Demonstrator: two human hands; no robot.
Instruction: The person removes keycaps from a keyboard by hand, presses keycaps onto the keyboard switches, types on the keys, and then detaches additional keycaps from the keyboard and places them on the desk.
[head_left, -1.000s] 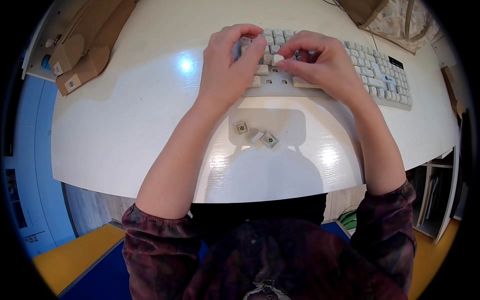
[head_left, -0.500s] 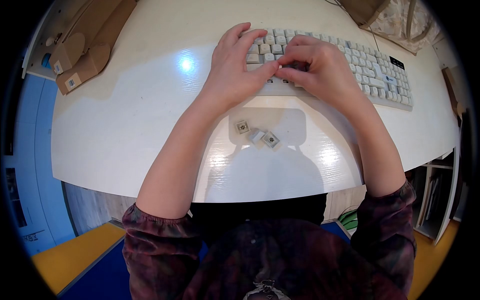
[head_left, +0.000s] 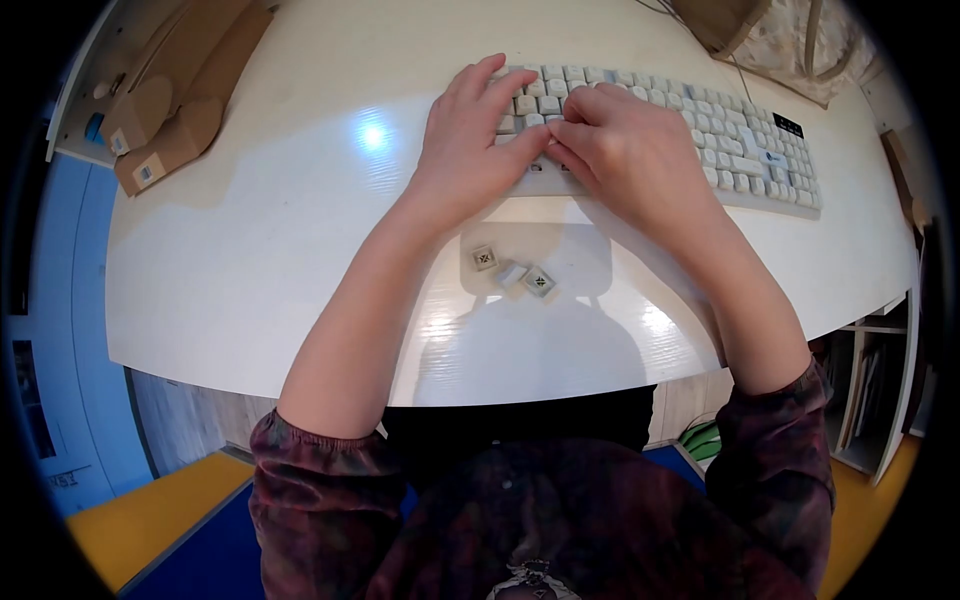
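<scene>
A pale keyboard (head_left: 745,165) with white and grey keys lies across the far side of the table. My left hand (head_left: 465,150) rests over its left end, fingers spread apart and thumb reaching toward the right. Against that thumb tip, my right hand (head_left: 640,150) has its fingers closed in a pinch just above the lower left keys; whatever is between the fingertips is hidden. Dark key sockets without caps show beneath the hands at the front edge. Closer to me are three loose keycaps: one upturned keycap (head_left: 484,258), a keycap on its side (head_left: 512,273) and another upturned keycap (head_left: 539,281).
Brown cardboard pieces (head_left: 175,125) lie at the table's far left. A brown bag (head_left: 770,40) with a clear or patterned panel sits at the back right, beside a thin cable. The white table (head_left: 250,280) curves toward me, and shelves (head_left: 865,390) stand at right.
My right hand has shifted slightly left and its fingers are bunched closer together at the left thumb. The left hand stays nearly in place. The view has moved slightly.
</scene>
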